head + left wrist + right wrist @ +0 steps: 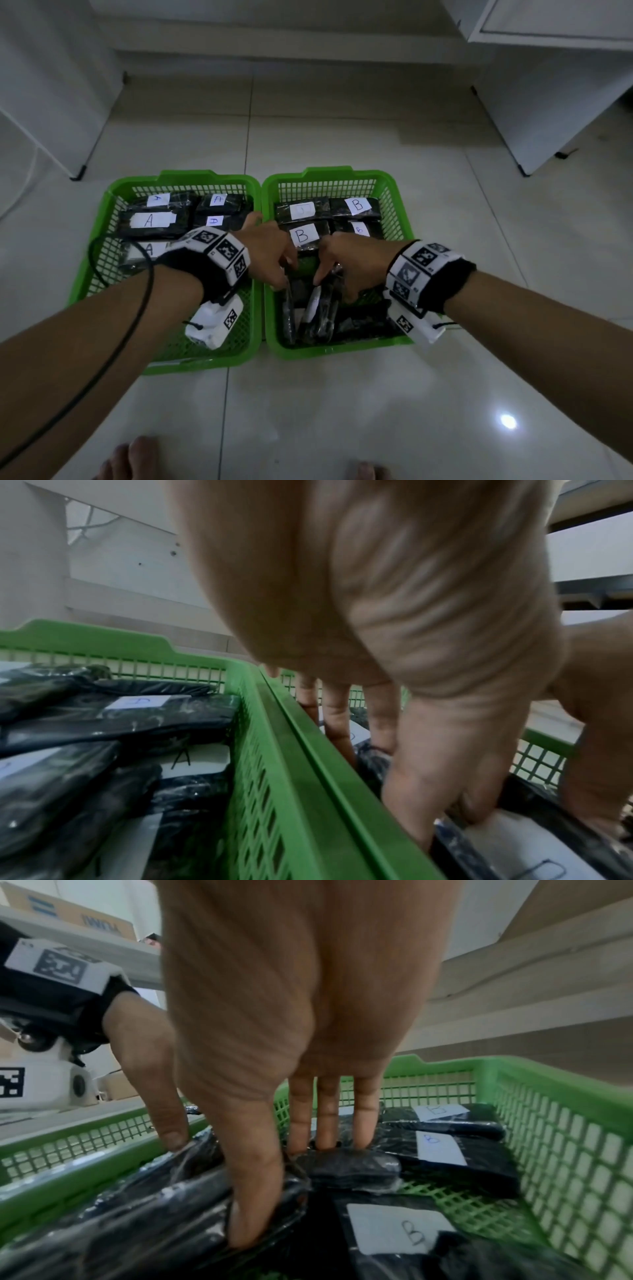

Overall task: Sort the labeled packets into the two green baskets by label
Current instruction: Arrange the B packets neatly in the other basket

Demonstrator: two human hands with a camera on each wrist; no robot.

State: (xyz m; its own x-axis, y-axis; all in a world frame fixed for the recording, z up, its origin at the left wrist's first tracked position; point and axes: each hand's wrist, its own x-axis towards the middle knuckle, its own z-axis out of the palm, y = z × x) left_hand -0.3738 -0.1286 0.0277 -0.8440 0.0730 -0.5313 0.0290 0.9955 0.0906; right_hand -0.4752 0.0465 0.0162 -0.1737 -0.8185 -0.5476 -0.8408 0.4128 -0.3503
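1. Pale glossy tiled floor, crossed by thin grout lines, with a bright lamp glare near the right front (bare toes at the very bottom edge).
2. White cabinet at back right, standing on short dark feet; white panel at back left; low pale step along the far wall.
3. Two green baskets side by side on the floor, long rims touching: left basket, right basket.
4. In the left basket, black packets with white "A" labels lying flat along the far edge and left side; near right corner bare mesh.
5. In the right basket, packets labelled "B" flat along the far edge; more black packets standing on edge, bunched at the near left corner.
6. Left hand reaching across the shared rims into the right basket, fingers curled down round the top of the upright packets (thumb pressed on a white label in the left wrist view).
7. Right hand beside it, thumb and fingers clamped on the same upright bunch, fingertips sunk behind the wrapping.
8. Marker-printed bands with white camera housings on both wrists; black cable along the left forearm.
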